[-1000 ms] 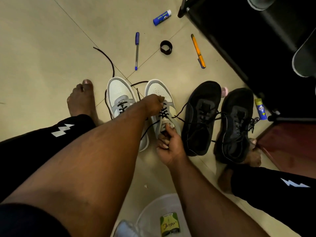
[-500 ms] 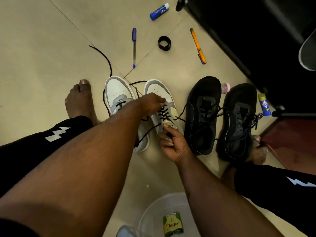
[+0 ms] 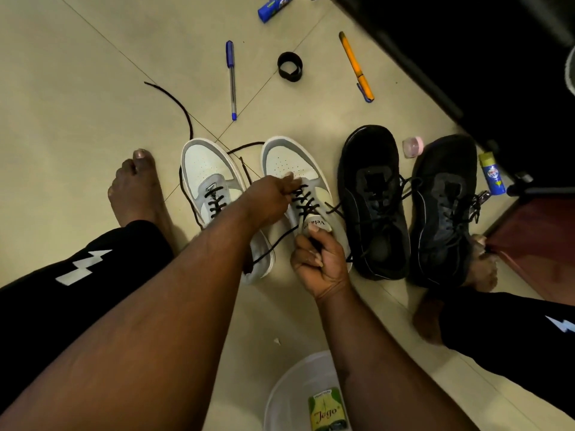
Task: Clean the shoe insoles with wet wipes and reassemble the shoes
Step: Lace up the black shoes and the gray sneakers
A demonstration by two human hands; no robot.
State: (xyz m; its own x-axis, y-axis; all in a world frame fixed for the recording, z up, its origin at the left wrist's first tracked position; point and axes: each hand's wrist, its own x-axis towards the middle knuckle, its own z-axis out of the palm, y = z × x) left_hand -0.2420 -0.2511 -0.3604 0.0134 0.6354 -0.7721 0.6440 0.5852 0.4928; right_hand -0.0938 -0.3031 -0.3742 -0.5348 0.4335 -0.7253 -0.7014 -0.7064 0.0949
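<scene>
Two white sneakers with black laces stand side by side on the tiled floor: the left one (image 3: 208, 175) and the right one (image 3: 287, 160). My left hand (image 3: 271, 195) pinches the laces near the toe end of the right white sneaker. My right hand (image 3: 320, 259) grips that shoe's tongue (image 3: 317, 223) with curled fingers. A pair of black sneakers sits to the right, one (image 3: 371, 197) beside the white pair and the other (image 3: 443, 206) further right. No insole is visible.
A blue pen (image 3: 231, 77), a black band (image 3: 290, 66), an orange pen (image 3: 356, 66) and a blue tube (image 3: 273, 7) lie on the floor beyond the shoes. Dark furniture (image 3: 482, 57) fills the upper right. A pale basin (image 3: 280, 396) with a green pack (image 3: 326, 409) sits near me. My bare feet flank the shoes.
My right hand has closed further around the tongue. My left hand stays on the laces. The camera has shifted slightly.
</scene>
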